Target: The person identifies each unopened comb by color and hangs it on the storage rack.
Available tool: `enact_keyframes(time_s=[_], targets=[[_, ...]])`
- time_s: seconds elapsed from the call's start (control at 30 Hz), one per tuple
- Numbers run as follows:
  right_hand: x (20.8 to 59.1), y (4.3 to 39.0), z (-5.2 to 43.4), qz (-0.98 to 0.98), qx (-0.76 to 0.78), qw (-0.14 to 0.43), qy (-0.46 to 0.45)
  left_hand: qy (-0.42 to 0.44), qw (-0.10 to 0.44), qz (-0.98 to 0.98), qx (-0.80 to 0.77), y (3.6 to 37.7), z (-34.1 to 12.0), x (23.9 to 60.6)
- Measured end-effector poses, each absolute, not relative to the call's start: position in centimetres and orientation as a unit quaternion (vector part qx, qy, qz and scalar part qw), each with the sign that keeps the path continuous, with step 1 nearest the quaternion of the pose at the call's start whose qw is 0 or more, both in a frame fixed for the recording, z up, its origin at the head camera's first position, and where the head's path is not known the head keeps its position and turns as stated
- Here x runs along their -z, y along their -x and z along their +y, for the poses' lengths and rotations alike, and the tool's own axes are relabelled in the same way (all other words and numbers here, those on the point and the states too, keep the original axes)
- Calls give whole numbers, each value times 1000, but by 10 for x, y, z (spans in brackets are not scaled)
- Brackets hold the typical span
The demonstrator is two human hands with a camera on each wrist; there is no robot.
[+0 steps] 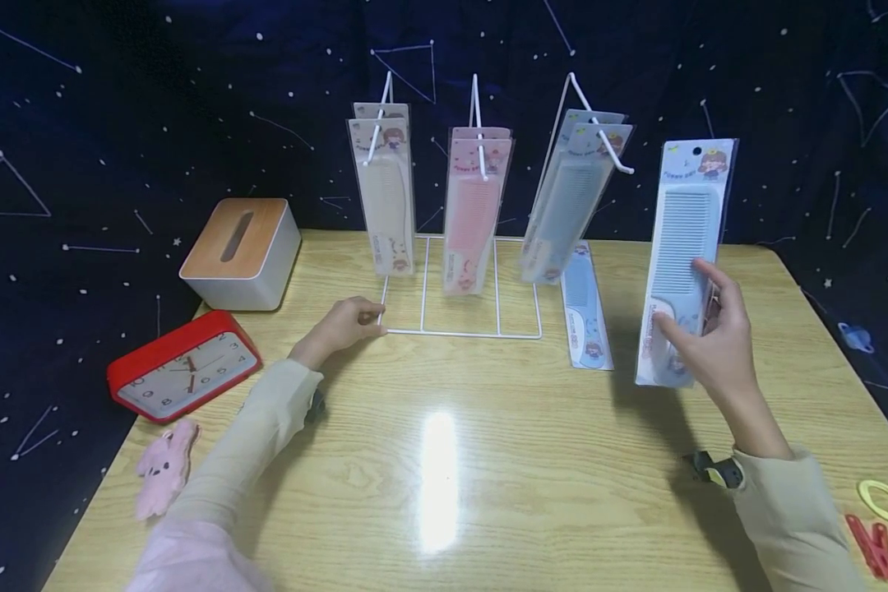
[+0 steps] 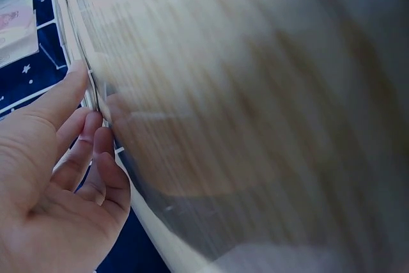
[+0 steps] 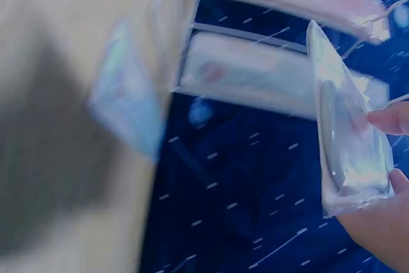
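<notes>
Near right corner: a yellow ring [image 1: 884, 499] and red clips [image 1: 869, 546] lie on the worktop [image 1: 444, 493].
Near left edge: a pink plush toy [image 1: 166, 465] lies beside a red clock [image 1: 183, 367].
Right hand: the right hand [image 1: 714, 337] pinches the lower end of a packaged blue comb [image 1: 682, 247] between thumb and fingers and holds it upright in the air, above the right part of the worktop and just right of the rack.
Left hand: the left hand [image 1: 344, 322] rests at the front left corner of the white wire rack [image 1: 462, 329]; its fingers are curled round the base wire, steadying it.
Lying comb: one more blue comb pack [image 1: 586, 308] lies flat on the worktop just right of the rack base.
Rack hooks: cream combs [image 1: 385, 189] hang on the left hook, pink combs [image 1: 474, 210] on the middle one, blue combs [image 1: 570, 197] on the right hook [image 1: 599, 123].
Far left corner: a tissue box [image 1: 242, 251] with a wooden lid.
Doing it well: my judgement is that the pack's top hole should be lined up square with the right hook's tip while the left hand keeps the base flat, since the light rack may tip.
</notes>
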State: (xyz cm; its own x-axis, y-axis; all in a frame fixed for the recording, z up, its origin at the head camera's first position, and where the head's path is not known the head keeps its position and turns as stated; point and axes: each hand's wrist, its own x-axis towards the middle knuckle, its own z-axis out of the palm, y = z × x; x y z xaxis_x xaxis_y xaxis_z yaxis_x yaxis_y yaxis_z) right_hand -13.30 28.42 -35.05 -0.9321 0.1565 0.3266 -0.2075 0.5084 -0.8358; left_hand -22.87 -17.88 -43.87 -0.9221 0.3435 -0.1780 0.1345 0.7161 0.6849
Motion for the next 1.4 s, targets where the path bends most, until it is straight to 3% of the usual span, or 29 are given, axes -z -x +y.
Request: enact_keyframes(time_s=[0.13,0.4,1.07,1.4], targets=[[335,120,266,-790,-565,221,-92,-127,153,912,-357,228,-179,438],[336,108,243,-718,-638,188,-205,-130,148,915,-353,228,-179,439],[354,108,233,-735,-626,188,-183,-140,140,914,-354,230,-177,436],[359,142,230,-771,-600,158,-141,-134,151,913,-355,227,-178,437]])
